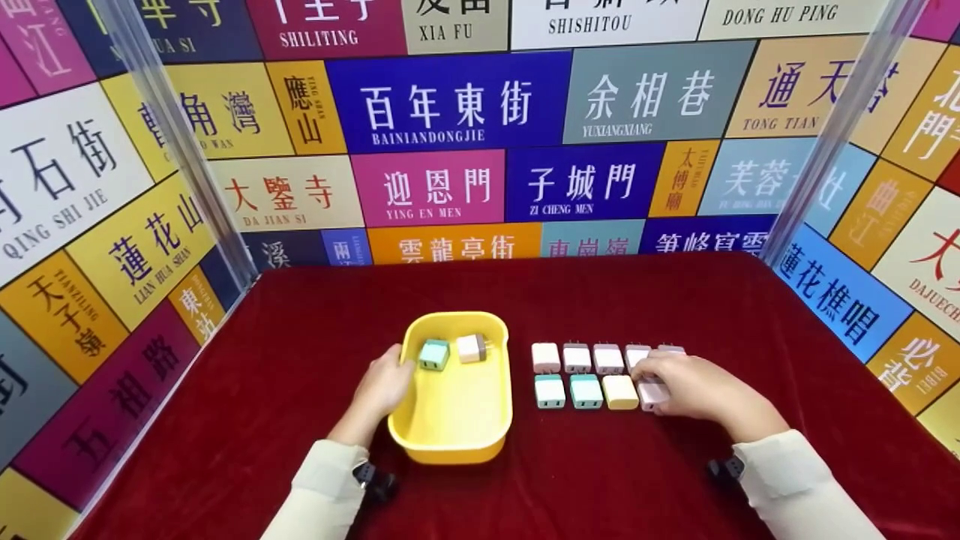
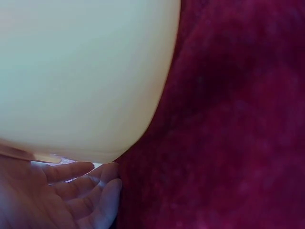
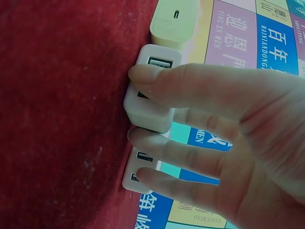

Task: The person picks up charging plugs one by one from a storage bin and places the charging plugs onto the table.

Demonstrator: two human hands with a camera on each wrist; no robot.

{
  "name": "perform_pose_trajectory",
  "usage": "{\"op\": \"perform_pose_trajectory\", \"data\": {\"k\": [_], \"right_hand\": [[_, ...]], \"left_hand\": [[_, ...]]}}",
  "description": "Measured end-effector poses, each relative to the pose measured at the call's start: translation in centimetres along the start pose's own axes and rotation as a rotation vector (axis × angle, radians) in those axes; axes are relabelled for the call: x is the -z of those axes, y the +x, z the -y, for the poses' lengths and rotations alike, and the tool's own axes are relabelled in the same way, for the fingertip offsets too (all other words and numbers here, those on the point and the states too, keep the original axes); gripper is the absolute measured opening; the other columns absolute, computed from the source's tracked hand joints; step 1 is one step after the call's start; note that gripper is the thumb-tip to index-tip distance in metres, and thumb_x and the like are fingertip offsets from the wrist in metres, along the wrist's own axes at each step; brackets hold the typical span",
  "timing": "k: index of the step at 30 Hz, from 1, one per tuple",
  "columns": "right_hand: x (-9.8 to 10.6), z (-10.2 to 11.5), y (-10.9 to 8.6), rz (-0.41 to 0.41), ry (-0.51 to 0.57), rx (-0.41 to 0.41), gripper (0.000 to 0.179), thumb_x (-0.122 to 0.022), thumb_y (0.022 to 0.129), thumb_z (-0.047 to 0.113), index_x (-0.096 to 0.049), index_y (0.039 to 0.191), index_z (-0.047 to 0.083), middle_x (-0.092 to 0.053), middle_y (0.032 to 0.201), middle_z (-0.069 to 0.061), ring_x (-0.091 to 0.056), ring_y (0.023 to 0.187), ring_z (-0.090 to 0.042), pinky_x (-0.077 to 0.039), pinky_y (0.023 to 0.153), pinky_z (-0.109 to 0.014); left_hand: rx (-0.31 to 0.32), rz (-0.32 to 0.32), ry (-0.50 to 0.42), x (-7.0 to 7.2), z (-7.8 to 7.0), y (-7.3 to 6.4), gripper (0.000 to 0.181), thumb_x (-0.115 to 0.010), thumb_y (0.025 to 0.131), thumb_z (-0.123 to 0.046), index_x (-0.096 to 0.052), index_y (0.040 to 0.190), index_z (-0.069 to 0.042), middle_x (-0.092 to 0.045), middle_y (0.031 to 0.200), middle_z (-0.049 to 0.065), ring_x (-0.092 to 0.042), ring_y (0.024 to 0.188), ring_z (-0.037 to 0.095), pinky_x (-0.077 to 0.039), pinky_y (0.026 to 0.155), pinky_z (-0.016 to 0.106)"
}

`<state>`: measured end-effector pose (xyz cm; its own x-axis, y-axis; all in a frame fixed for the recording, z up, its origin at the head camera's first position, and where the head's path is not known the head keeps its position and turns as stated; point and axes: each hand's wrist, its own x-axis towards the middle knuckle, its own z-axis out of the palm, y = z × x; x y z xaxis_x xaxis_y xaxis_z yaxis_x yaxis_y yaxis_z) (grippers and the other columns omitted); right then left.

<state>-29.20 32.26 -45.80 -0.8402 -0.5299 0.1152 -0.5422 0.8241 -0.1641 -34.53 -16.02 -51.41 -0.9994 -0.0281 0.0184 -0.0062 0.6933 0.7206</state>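
My left hand (image 1: 381, 384) holds the left rim of a yellow plastic tub (image 1: 450, 453). In the left wrist view its fingers (image 2: 78, 195) lie loosely bent outside the tub wall. Inside the tub are a green-and-white charger (image 1: 434, 355) and a white-and-grey charger (image 1: 472, 348), near the far end. My right hand (image 1: 697, 384) pinches a pale lilac two-port charger (image 1: 651, 396) at the right end of the near row. Its thumb (image 3: 147, 75) covers part of the port face; the grip behind is partly hidden.
Two rows of chargers stand right of the tub, among them green-and-white ones (image 1: 550, 391) and a yellow one (image 1: 620, 391). My right hand partly covers the far row's right end. A dark red cloth (image 1: 570, 480) covers the table; sign-printed panels (image 1: 450, 97) enclose it.
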Motion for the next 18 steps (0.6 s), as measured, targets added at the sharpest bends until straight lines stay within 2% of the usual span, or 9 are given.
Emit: {"op": "perform_pose_trajectory", "data": {"k": [2, 9, 14, 18], "right_hand": [[0.0, 0.0, 0.0, 0.006, 0.006, -0.009, 0.037, -0.09, 0.074, 0.007, -0.075, 0.106, 0.019, -0.067, 0.108, -0.002, -0.059, 0.09, -0.02, -0.053, 0.077, -0.042], [0.2, 0.1, 0.0, 0.016, 0.032, -0.038, 0.038, -0.09, 0.075, 0.008, -0.075, 0.107, 0.022, -0.064, 0.107, 0.0, -0.057, 0.087, -0.019, -0.052, 0.075, -0.041], [0.3, 0.2, -0.1, 0.018, 0.034, -0.047, 0.037, -0.09, 0.076, 0.009, -0.076, 0.108, 0.02, -0.065, 0.107, -0.002, -0.058, 0.09, -0.021, -0.053, 0.076, -0.041], [0.5, 0.2, -0.1, 0.021, 0.026, -0.04, 0.034, -0.09, 0.079, 0.012, -0.078, 0.11, 0.019, -0.07, 0.111, -0.006, -0.063, 0.102, -0.029, -0.055, 0.082, -0.046]], "left_hand": [[0.004, 0.003, 0.001, -0.5, 0.8, 0.7, 0.06, -0.045, 0.106, -0.033, -0.046, 0.159, -0.004, -0.054, 0.156, 0.02, -0.056, 0.138, 0.038, -0.044, 0.114, 0.056], [0.006, 0.015, 0.014, -1.3, 2.4, 2.1, 0.059, -0.047, 0.105, -0.035, -0.049, 0.157, -0.007, -0.06, 0.149, 0.018, -0.061, 0.13, 0.035, -0.048, 0.109, 0.056], [-0.013, 0.005, 0.011, -1.1, 2.0, 1.7, 0.059, -0.046, 0.106, -0.034, -0.049, 0.157, -0.004, -0.06, 0.149, 0.02, -0.062, 0.129, 0.036, -0.048, 0.108, 0.056], [-0.016, -0.011, 0.008, -0.8, 1.4, 1.1, 0.058, -0.046, 0.106, -0.033, -0.05, 0.155, -0.002, -0.06, 0.149, 0.021, -0.062, 0.13, 0.037, -0.048, 0.108, 0.057]]}}
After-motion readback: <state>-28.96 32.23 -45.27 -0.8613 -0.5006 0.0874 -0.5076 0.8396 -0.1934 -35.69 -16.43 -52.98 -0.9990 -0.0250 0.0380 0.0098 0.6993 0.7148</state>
